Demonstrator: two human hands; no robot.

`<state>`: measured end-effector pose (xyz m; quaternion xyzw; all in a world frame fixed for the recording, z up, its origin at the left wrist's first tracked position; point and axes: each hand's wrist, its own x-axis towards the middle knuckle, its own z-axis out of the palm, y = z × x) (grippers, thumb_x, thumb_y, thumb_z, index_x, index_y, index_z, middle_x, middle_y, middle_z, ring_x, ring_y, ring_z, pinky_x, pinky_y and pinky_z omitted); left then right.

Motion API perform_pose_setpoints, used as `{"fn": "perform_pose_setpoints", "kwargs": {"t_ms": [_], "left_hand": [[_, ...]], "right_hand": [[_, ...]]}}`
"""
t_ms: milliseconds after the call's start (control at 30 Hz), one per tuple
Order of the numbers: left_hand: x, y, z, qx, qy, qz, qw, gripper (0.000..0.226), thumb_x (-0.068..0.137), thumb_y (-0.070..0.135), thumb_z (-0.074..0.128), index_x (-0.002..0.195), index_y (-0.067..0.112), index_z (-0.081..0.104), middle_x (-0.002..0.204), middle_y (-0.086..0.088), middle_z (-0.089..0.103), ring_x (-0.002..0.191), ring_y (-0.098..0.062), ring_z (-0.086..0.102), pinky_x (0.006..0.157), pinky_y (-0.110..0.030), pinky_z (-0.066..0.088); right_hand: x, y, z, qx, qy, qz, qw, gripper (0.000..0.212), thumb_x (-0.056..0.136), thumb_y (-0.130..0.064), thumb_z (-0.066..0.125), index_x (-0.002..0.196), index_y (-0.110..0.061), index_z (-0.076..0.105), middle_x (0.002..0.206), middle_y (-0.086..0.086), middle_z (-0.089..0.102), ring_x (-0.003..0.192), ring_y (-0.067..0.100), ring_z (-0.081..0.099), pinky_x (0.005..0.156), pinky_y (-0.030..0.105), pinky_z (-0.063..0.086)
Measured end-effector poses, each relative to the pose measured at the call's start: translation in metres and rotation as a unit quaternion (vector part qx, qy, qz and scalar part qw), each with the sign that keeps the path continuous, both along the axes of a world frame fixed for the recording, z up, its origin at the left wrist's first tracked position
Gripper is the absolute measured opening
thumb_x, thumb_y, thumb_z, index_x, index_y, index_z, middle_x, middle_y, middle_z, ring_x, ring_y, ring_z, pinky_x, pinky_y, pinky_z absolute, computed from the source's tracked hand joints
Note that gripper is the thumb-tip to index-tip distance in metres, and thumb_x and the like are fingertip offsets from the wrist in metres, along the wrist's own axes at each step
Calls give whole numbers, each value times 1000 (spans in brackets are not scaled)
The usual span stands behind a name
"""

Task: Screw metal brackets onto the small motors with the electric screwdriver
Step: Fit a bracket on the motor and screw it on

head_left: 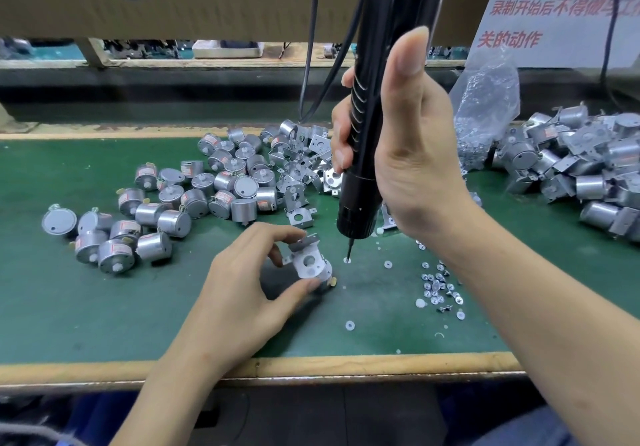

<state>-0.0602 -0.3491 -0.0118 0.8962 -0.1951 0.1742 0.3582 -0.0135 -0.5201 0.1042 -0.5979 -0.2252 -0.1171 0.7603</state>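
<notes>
A left hand (242,289) is pinching a small silver motor (320,274), with a metal bracket (306,258) on its face, near the front edge of the green worktop (104,307). A right hand (408,154) is gripping a black electric screwdriver (367,133) upright just beside it. Loose motors (194,189) are crowding the far left, and bracketed motors (571,161) are heaping at the right edge. A crinkled clear bag (485,123) and scattered screws and white washers (436,286) are lying nearby. A sign (554,12) is showing red Chinese characters, partly cut off.

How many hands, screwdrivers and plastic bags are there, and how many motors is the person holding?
Hands: 2 (left hand, right hand)
Screwdriver: 1
Bag: 1
Held motor: 1
Total: 5
</notes>
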Motion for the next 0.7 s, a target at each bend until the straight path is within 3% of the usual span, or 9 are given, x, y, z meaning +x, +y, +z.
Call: {"fn": "perform_pose_setpoints", "kwargs": {"t_ms": [267,533,700], "left_hand": [[-2,-8,-1,-1,22,-19,1000,44,75,26,86,114,30,64,105,21,58,88,-6,58,71,-6,36],[-3,-9,-1,-4,41,-5,999,53,73,32,86,120,26,61,105,20,62,89,0,57,74,-3,36],[-3,-10,-1,-3,45,2,999,44,74,35,84,113,24,66,102,20,66,89,7,57,76,-1,37]], "right_hand": [[-3,6,-2,15,-13,0,1000,79,60,-77,55,93,-5,50,58,-1,54,47,18,51,49,31,43],[-2,10,-7,23,-12,-4,1000,72,61,-74,56,91,-8,49,59,0,55,48,17,52,50,30,46],[1,13,-9,29,-6,-5,1000,68,63,-71,58,90,-9,50,60,0,55,49,18,52,51,30,47]]}}
